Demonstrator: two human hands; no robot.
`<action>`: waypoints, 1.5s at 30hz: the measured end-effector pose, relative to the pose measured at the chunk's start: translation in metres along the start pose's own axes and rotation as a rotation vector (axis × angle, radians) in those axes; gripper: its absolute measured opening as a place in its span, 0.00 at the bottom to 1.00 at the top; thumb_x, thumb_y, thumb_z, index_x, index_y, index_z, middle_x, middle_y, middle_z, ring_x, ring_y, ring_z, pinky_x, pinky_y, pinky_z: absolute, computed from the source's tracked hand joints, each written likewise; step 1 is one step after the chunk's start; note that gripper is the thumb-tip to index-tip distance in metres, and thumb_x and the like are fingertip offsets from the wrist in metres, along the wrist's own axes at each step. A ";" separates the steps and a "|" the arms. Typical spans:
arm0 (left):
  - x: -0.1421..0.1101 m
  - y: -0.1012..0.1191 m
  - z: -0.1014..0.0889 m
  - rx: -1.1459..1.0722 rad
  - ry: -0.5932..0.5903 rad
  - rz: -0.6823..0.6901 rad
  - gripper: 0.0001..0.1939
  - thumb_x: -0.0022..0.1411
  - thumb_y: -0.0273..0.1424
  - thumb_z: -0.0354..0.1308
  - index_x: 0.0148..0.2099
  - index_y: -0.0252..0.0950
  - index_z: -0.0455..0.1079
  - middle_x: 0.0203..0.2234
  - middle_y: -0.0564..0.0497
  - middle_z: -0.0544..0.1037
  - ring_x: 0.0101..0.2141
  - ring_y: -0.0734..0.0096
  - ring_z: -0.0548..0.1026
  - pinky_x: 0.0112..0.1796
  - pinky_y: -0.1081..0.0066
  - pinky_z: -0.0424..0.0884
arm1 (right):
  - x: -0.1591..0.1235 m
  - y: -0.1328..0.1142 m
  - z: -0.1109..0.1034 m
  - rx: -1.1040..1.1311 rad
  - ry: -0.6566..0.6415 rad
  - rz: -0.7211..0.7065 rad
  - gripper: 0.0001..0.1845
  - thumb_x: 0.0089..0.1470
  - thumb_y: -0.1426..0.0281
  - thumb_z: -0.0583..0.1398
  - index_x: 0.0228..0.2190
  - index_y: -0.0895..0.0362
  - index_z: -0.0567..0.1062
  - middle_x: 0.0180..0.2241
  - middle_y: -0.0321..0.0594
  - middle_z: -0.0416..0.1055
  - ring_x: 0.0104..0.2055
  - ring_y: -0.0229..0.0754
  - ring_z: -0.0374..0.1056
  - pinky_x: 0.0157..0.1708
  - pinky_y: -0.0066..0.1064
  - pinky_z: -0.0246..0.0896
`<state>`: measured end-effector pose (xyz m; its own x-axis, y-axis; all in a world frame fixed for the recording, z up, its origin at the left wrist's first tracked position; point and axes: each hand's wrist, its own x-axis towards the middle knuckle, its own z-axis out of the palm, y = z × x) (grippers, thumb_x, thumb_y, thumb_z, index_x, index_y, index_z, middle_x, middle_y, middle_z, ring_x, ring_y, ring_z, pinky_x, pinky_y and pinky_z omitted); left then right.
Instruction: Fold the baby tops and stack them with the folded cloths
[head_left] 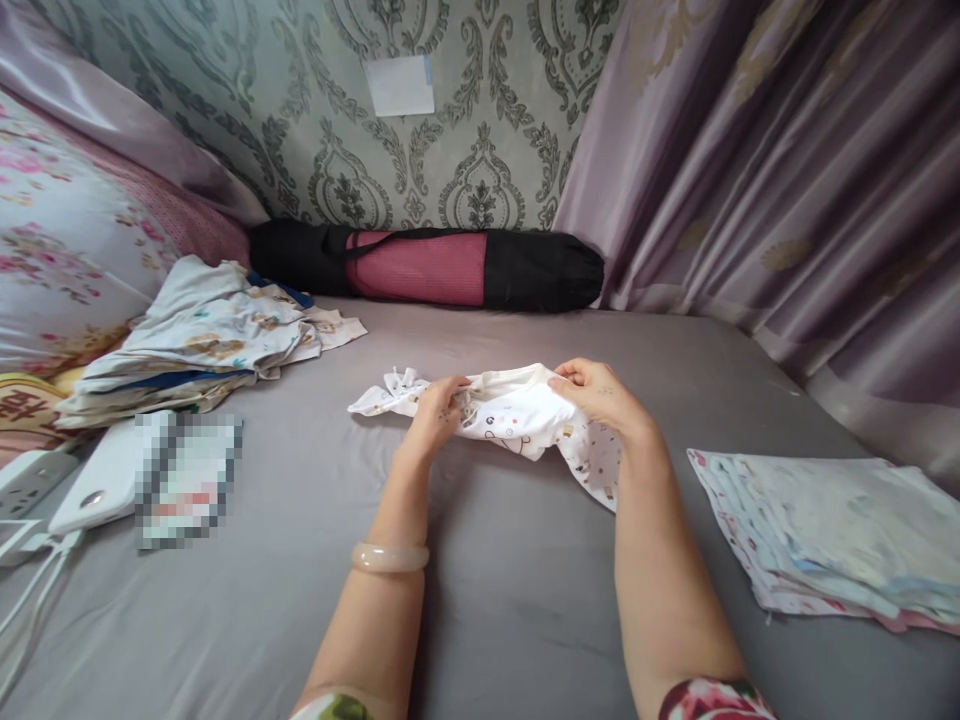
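Observation:
A small white shirt (510, 420) with a little printed pattern is stretched between my hands over the grey bedsheet. My left hand (442, 412), a pale bangle on its wrist, pinches the garment's upper edge left of centre. Beyond that hand a bunched sleeve end trails to the left. With fingers and thumb closed, my right hand (596, 392) grips the upper right corner by the neckline. Below my right wrist another part of the cloth hangs down toward the sheet.
At right lies a folded stack of clothes (847, 530). A looser clothes pile (217, 330) sits at left, by a floral pillow (67, 230). A white power bank (112, 475) and power strip (34, 485) are near left. A black-and-red rolled bag (420, 265) lies along the wall.

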<state>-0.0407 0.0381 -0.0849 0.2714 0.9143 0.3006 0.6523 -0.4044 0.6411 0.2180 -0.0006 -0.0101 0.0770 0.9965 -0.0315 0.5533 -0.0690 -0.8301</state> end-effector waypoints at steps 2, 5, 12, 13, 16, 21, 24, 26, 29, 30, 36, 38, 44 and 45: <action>0.002 -0.001 0.001 -0.022 0.036 -0.023 0.23 0.55 0.19 0.46 0.49 0.34 0.74 0.44 0.44 0.79 0.46 0.60 0.74 0.50 0.60 0.69 | 0.002 0.006 0.000 0.000 -0.004 -0.027 0.13 0.47 0.64 0.62 0.34 0.58 0.75 0.29 0.40 0.74 0.30 0.41 0.68 0.27 0.27 0.59; 0.004 -0.003 0.000 -0.035 0.081 -0.033 0.19 0.59 0.22 0.46 0.49 0.35 0.73 0.44 0.44 0.79 0.45 0.60 0.74 0.49 0.60 0.69 | 0.006 0.013 0.002 -0.036 0.000 -0.071 0.12 0.47 0.65 0.62 0.33 0.58 0.77 0.29 0.39 0.75 0.30 0.41 0.68 0.28 0.28 0.60; 0.005 0.005 -0.010 -0.067 0.083 -0.021 0.14 0.62 0.32 0.49 0.43 0.35 0.74 0.37 0.45 0.79 0.39 0.62 0.74 0.44 0.64 0.69 | 0.007 0.014 0.005 -0.141 0.035 -0.131 0.11 0.50 0.64 0.60 0.31 0.57 0.80 0.28 0.39 0.75 0.31 0.41 0.68 0.31 0.28 0.60; 0.004 0.007 -0.012 -0.082 0.064 -0.029 0.13 0.62 0.34 0.50 0.41 0.35 0.74 0.35 0.46 0.78 0.38 0.63 0.74 0.42 0.65 0.70 | 0.006 0.013 0.005 -0.154 0.033 -0.135 0.12 0.50 0.64 0.60 0.32 0.57 0.80 0.29 0.39 0.75 0.31 0.40 0.68 0.31 0.28 0.59; 0.002 0.012 -0.017 -0.118 0.025 -0.055 0.13 0.59 0.37 0.54 0.39 0.35 0.75 0.29 0.49 0.78 0.33 0.65 0.74 0.37 0.68 0.69 | 0.005 0.010 0.004 -0.207 0.017 -0.143 0.12 0.51 0.66 0.59 0.34 0.58 0.80 0.30 0.39 0.76 0.31 0.40 0.68 0.30 0.27 0.58; 0.000 0.014 -0.026 -0.197 0.050 -0.090 0.18 0.58 0.41 0.53 0.38 0.33 0.76 0.26 0.50 0.77 0.30 0.67 0.73 0.32 0.71 0.67 | -0.004 -0.005 0.000 -0.341 0.035 -0.150 0.10 0.52 0.69 0.59 0.29 0.57 0.81 0.28 0.39 0.76 0.32 0.41 0.69 0.30 0.27 0.56; 0.001 0.019 -0.038 -0.182 0.097 -0.107 0.18 0.58 0.41 0.52 0.36 0.33 0.76 0.24 0.51 0.75 0.29 0.68 0.72 0.31 0.72 0.65 | -0.012 -0.016 0.000 -0.363 0.067 -0.179 0.11 0.53 0.70 0.57 0.29 0.56 0.81 0.31 0.39 0.77 0.35 0.42 0.70 0.32 0.27 0.57; 0.001 0.025 -0.050 -0.137 0.154 -0.103 0.16 0.57 0.39 0.52 0.35 0.34 0.75 0.23 0.52 0.74 0.29 0.69 0.70 0.31 0.73 0.64 | -0.017 -0.020 0.001 -0.345 0.108 -0.205 0.12 0.54 0.69 0.57 0.31 0.57 0.81 0.32 0.39 0.78 0.36 0.42 0.70 0.33 0.27 0.57; 0.001 0.036 -0.070 -0.123 0.220 -0.056 0.13 0.57 0.38 0.52 0.34 0.35 0.72 0.22 0.54 0.70 0.27 0.71 0.67 0.29 0.74 0.62 | -0.022 -0.023 0.002 -0.252 0.184 -0.270 0.13 0.55 0.68 0.56 0.31 0.57 0.80 0.32 0.39 0.77 0.36 0.42 0.69 0.35 0.27 0.57; 0.000 0.040 -0.076 -0.136 0.231 -0.032 0.13 0.57 0.39 0.51 0.35 0.36 0.72 0.21 0.55 0.68 0.26 0.72 0.66 0.29 0.74 0.61 | -0.023 -0.024 0.002 -0.207 0.208 -0.294 0.13 0.55 0.67 0.55 0.31 0.58 0.80 0.32 0.39 0.77 0.36 0.42 0.69 0.35 0.28 0.58; -0.010 0.068 -0.107 -0.230 0.240 0.142 0.15 0.59 0.42 0.53 0.35 0.35 0.70 0.20 0.57 0.63 0.23 0.75 0.60 0.25 0.76 0.57 | -0.031 -0.028 -0.008 0.003 0.362 -0.413 0.17 0.54 0.62 0.52 0.31 0.59 0.76 0.29 0.39 0.73 0.33 0.41 0.66 0.34 0.29 0.58; -0.014 0.080 -0.118 -0.254 0.192 0.182 0.16 0.58 0.43 0.55 0.35 0.34 0.71 0.21 0.56 0.65 0.23 0.76 0.60 0.24 0.76 0.57 | -0.038 -0.035 -0.016 0.019 0.378 -0.433 0.16 0.53 0.62 0.52 0.30 0.59 0.75 0.28 0.38 0.72 0.33 0.41 0.65 0.33 0.29 0.57; -0.026 0.118 -0.157 -0.291 0.069 0.224 0.19 0.53 0.46 0.63 0.32 0.33 0.74 0.21 0.54 0.70 0.23 0.78 0.64 0.23 0.77 0.59 | -0.067 -0.064 -0.048 -0.012 0.218 -0.451 0.18 0.50 0.55 0.60 0.27 0.58 0.74 0.25 0.36 0.70 0.29 0.39 0.63 0.30 0.29 0.57; -0.028 0.123 -0.163 -0.294 0.051 0.226 0.19 0.52 0.46 0.64 0.32 0.33 0.74 0.21 0.54 0.71 0.22 0.78 0.64 0.23 0.77 0.60 | -0.071 -0.068 -0.054 -0.004 0.161 -0.459 0.19 0.48 0.53 0.62 0.27 0.58 0.75 0.25 0.36 0.71 0.28 0.38 0.63 0.29 0.29 0.57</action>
<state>-0.0833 -0.0404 0.1008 0.3446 0.8021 0.4877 0.3473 -0.5916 0.7276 0.2191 -0.0690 0.0787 -0.0483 0.9043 0.4241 0.5636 0.3752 -0.7359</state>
